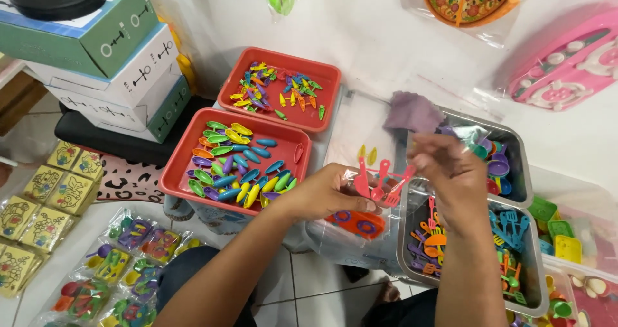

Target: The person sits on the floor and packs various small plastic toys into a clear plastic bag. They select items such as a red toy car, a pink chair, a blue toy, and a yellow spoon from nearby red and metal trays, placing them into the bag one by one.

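Both hands pinch a red toy utensil set.
The left hand (pixel 322 192) and right hand (pixel 444 172) grip the joined red spatulas (pixel 381 180), held above a clear bag (pixel 360 227). Red trays (pixel 193 172) lie left; steel trays (pixel 534 282) right.

Red utensils (pixel 380 179) — glossy moulded plastic, smooth. Red trays (pixel 187 163) — matt plastic. Right-hand trays (pixel 523 166): brushed metal, dull sheen. Bags (pixel 129 262): clear glossy film. Purple cloth (pixel 412 111), probably soft fabric.

Home toy-packing spot: 2 red trays (pixel 299 152) of plastic pieces (bagged sets (pixel 122 269) on floor).
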